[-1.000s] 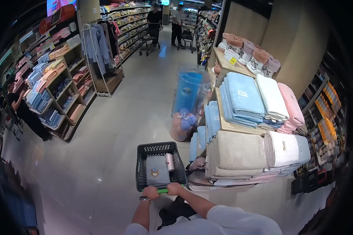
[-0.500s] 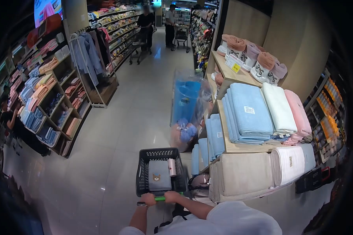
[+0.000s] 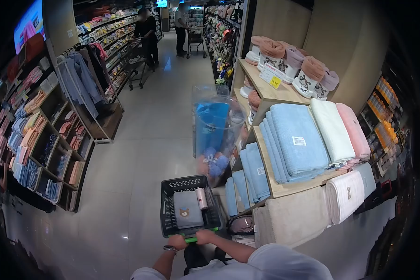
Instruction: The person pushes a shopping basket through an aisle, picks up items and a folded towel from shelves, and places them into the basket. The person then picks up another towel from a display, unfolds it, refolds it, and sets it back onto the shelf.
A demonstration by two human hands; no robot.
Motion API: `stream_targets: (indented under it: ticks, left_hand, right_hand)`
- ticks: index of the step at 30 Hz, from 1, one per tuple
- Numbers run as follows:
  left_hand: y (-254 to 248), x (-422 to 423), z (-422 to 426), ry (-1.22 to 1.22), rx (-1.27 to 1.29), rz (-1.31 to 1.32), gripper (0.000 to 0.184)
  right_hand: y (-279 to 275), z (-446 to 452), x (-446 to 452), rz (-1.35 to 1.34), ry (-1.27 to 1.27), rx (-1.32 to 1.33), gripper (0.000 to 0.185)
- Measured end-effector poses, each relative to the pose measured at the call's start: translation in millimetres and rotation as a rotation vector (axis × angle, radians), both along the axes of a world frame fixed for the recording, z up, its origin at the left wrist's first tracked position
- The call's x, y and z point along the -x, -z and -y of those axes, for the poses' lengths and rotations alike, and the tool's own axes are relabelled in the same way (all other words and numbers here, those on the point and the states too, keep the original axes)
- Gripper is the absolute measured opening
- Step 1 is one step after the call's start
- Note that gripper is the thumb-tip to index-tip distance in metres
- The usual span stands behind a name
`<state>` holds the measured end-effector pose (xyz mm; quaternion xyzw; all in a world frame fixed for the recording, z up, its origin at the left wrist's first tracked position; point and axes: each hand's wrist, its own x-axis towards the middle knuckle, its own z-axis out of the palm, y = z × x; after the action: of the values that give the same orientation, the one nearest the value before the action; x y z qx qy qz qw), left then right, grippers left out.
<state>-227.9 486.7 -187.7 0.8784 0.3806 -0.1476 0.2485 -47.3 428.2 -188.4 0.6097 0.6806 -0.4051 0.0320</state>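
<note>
Both hands are closed around the green handle (image 3: pixel 191 240) of a shopping cart. My left hand (image 3: pixel 178 241), with a watch at the wrist, grips its left part. Just to the right, my right hand (image 3: pixel 204 236) grips the same bar. Ahead of them sits a black perforated basket (image 3: pixel 165 205) on the cart. Inside it lies a folded grey towel (image 3: pixel 190 211) with a bear face on it. Beside the towel, along the right side, is a small pink and white cylindrical item (image 3: pixel 201 199), whose kind I cannot make out.
To my right, a wooden shelf unit (image 3: pixel 284 189) carries folded blue towels (image 3: pixel 296 140) and others. A clear bin (image 3: pixel 221 135) stands ahead right. Shelves (image 3: pixel 56 154) and a clothes rack (image 3: pixel 81 84) line the left. Two people with carts, one in black (image 3: pixel 147 35), are farther up the aisle.
The view has swung slightly right, and the shelves, rack and people appear farther left. The distant person in black looks nearer. Both hands keep their hold on the handle.
</note>
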Motion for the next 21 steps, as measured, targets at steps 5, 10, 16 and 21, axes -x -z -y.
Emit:
stream_targets:
  ticks: [5,10,16,21]
  left_hand:
    - [6.0,4.6,-15.5,0.073,0.046,0.016,0.031]
    - [-0.5,2.3,-21.4,0.104,0.063,0.056,0.026]
    - [-7.4,-1.0,-22.1,0.072,0.073,0.011,0.023]
    - [43.1,5.9,-14.0,-0.089,0.037,-0.114,0.021]
  right_hand:
    - [-11.7,-3.9,4.9,0.010,0.031,-0.011,0.025]
    - [-0.5,-7.7,5.8,-0.027,0.047,0.054,0.024]
    - [5.5,-10.6,-12.6,-0.410,0.144,0.111,0.051]
    - [-158.3,-38.0,-126.8,-0.695,0.598,-0.161,0.027]
